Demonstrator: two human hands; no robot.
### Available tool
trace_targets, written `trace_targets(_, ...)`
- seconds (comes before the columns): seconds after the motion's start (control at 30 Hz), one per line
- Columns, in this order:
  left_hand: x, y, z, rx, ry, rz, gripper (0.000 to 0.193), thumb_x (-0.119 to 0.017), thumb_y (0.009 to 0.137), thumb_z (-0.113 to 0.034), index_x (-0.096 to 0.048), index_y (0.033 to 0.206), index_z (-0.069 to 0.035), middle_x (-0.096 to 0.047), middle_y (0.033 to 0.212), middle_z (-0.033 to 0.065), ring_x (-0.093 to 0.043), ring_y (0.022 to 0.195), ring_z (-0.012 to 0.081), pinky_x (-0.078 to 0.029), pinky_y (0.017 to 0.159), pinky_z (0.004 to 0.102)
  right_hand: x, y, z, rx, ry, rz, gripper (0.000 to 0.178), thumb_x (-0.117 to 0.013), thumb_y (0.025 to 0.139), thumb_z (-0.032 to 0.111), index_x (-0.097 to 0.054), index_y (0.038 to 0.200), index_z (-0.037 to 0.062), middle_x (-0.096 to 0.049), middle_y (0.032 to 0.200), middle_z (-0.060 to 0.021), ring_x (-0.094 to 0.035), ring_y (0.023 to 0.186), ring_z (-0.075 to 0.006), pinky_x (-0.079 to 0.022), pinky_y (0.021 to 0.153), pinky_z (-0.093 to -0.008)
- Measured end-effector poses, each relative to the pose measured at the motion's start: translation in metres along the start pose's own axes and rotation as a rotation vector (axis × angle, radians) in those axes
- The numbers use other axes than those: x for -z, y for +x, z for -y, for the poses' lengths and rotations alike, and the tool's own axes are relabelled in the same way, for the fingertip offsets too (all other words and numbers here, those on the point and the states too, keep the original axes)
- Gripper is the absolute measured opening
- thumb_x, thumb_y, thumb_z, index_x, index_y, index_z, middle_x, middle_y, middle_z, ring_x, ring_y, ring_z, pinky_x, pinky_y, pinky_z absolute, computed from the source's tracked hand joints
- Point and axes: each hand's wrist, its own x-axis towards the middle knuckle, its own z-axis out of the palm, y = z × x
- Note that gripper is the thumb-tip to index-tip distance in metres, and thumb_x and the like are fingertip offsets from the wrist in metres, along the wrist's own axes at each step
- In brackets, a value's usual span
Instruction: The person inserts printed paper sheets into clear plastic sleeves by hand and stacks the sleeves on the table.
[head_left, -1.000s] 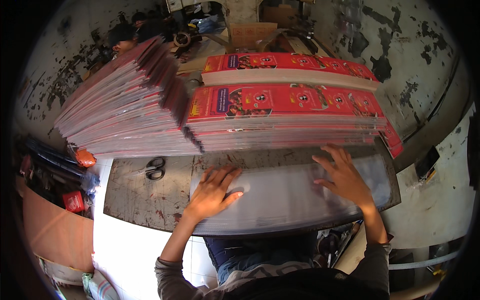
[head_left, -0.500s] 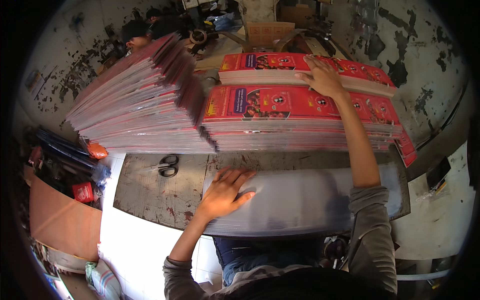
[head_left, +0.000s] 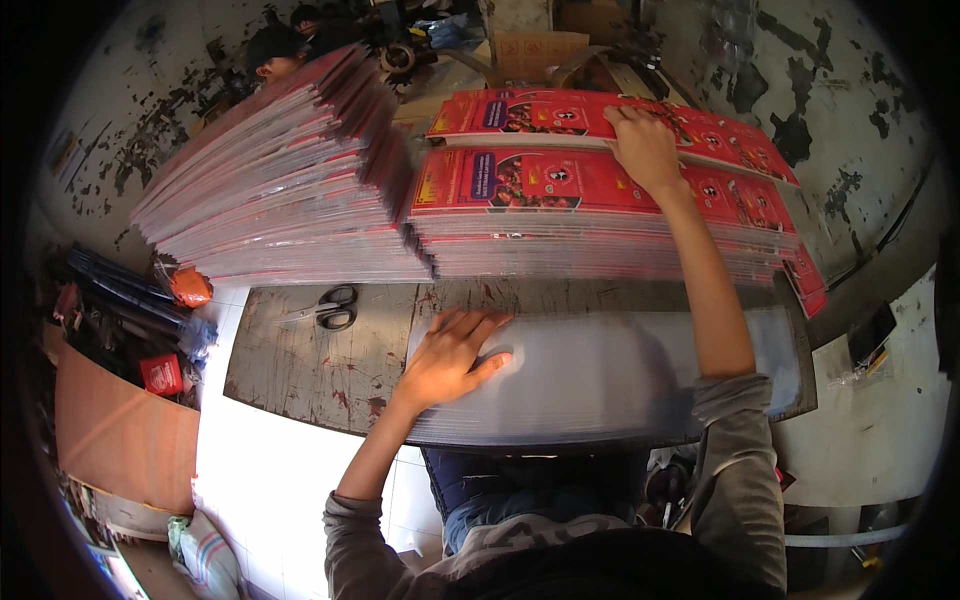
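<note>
Red printed cards (head_left: 545, 112) in the rear row, at the far side of the work, under the fingers of the right hand (head_left: 645, 150). Reaching out over the nearer stack, fingers bent on the card top; cannot tell whether pinching or merely touching. On the near side, left hand (head_left: 450, 360) laid palm down on the left end of a pile of clear plastic sheets (head_left: 580, 375), fingers extended, thumb spread away. Just beyond the pile, a front stack (head_left: 500, 180) of red cards with shiny layered edges. To the left of that, a taller leaning stack (head_left: 290, 200), edges fanned. Black-handled scissors (head_left: 348, 308) lying on the scratched desk (head_left: 300, 375). Behind the leaning stack, partly hidden, another person in a dark cap (head_left: 275, 42).
</note>
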Motion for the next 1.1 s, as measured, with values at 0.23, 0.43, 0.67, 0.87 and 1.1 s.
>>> trace_targets(0.23,0.007,0.001,-0.001,0.021,-0.301,-0.126,0.053,-0.049,0.087,-0.039,-0.038,0.128,-0.007,-0.049,0.12,0.013,-0.045,0.115,0.0306,-0.031,0.1,0.0437,0.046,-0.039,0.001,0.085,-0.213,0.003,0.049,-0.054,0.071,0.002,-0.051,0.119,0.0119,-0.055,0.113,-0.0097,-0.054,0.101,-0.0244,-0.046,0.082,-0.0392)
trace_targets(0.43,0.025,-0.045,-0.002,0.29,-1.548,-0.324,0.06,-0.038,0.093,-0.036,-0.025,0.132,0.007,-0.043,0.126,0.0228,-0.046,0.115,0.0258,-0.038,0.097,0.0337,0.113,-0.157,0.054,0.12,-0.145,-0.042,0.059,-0.048,0.074,0.0,-0.046,0.127,0.0239,-0.041,0.133,-0.0096,-0.043,0.119,-0.0231,-0.035,0.093,-0.0414)
trace_targets(0.67,0.01,-0.045,-0.053,0.434,-1.442,-0.257,0.042,-0.045,0.092,-0.024,-0.042,0.122,0.005,-0.058,0.106,0.0121,-0.056,0.094,0.0124,-0.043,0.082,0.0227,0.139,-0.226,0.07,0.163,-0.166,-0.03,0.046,-0.054,0.078,0.016,-0.05,0.122,0.0261,-0.044,0.131,-0.0117,-0.043,0.12,-0.0226,-0.029,0.098,-0.044)
trace_targets(0.87,0.008,-0.053,-0.046,0.511,-1.535,-0.377,0.032,-0.044,0.092,-0.018,-0.047,0.115,0.005,-0.059,0.103,0.0107,-0.058,0.088,0.0114,-0.049,0.075,0.0237,0.165,-0.201,0.061,0.136,0.034,0.168,0.071,-0.066,0.064,0.054,-0.048,0.124,0.0202,-0.053,0.117,-0.0133,-0.048,0.112,-0.0239,-0.022,0.102,-0.0486)
trace_targets(1.1,0.023,-0.049,-0.013,0.401,-1.11,-0.218,0.035,-0.046,0.092,-0.024,-0.048,0.114,0.004,-0.06,0.103,0.0116,-0.059,0.093,0.0159,-0.049,0.077,0.028,0.161,-0.207,0.011,-0.234,0.404,0.098,0.025,-0.073,0.068,0.024,-0.059,0.074,0.0041,-0.043,0.05,-0.0055,-0.042,0.048,-0.0217,-0.045,0.065,-0.0335)
